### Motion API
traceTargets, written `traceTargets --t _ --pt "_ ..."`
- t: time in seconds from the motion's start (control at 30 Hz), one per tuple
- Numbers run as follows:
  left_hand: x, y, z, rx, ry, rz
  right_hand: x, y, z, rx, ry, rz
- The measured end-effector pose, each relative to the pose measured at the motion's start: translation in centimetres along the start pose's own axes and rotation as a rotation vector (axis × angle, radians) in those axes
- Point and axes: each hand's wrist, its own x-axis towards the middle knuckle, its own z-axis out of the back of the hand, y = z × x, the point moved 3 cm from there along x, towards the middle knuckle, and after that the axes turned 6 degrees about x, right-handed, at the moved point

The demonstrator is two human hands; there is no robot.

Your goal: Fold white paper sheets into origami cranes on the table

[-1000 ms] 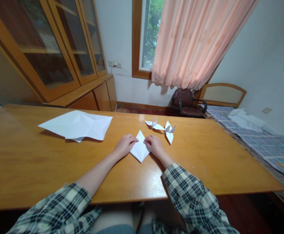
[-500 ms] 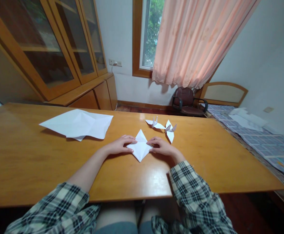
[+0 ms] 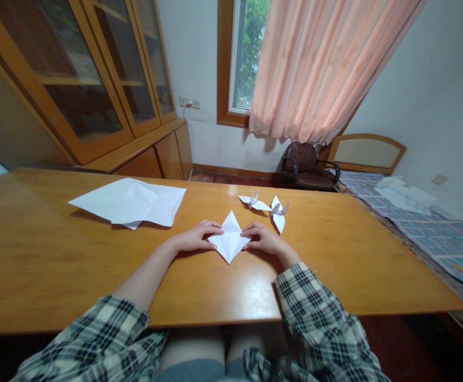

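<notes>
A white folded origami paper (image 3: 229,240), diamond-shaped with creases down its middle, lies on the wooden table between my hands. My left hand (image 3: 197,236) has its thumb and fingers on the paper's left corner. On the opposite corner, my right hand (image 3: 266,239) grips in the same way, fingers above and thumb below. Just beyond my right hand stand two finished paper cranes, one crane (image 3: 254,201) with its wings spread and another crane (image 3: 279,213) beside it, nearly touching.
Creased white paper sheets (image 3: 131,203) lie in a loose stack on the left of the table (image 3: 96,276). Behind are a glass-door cabinet (image 3: 130,132), a pink curtain (image 3: 314,69) and a brown armchair (image 3: 303,164). A bed (image 3: 410,212) runs along the right.
The whole view has shifted very slightly. Both hands keep their hold on the folded paper, which stays in place on the table.
</notes>
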Motion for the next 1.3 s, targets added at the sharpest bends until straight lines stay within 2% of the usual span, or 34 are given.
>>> traceTargets --t 0.13,0.4,0.63,0.9,1.1,1.3 --pt "0.0 0.0 0.0 -0.008 0.004 -0.003 0.0 -0.1 -0.1 0.011 -0.008 -0.029" --pt "0.0 -0.1 0.1 -0.019 0.0 0.015 -0.1 0.7 -0.4 -0.089 -0.093 0.01" --pt "0.0 0.3 -0.1 -0.031 0.0 0.003 -0.5 1.1 -0.2 -0.267 -0.07 0.087" --pt "0.0 0.1 0.0 -0.042 0.0 0.002 -0.7 1.7 -0.7 -0.402 -0.083 0.091" --pt "-0.1 0.4 -0.1 -0.031 -0.01 0.018 -0.4 2.0 -1.3 -0.514 -0.15 0.041" --pt "0.1 0.2 -0.1 0.008 -0.007 0.035 -0.1 2.2 -1.7 -0.552 -0.131 0.108"
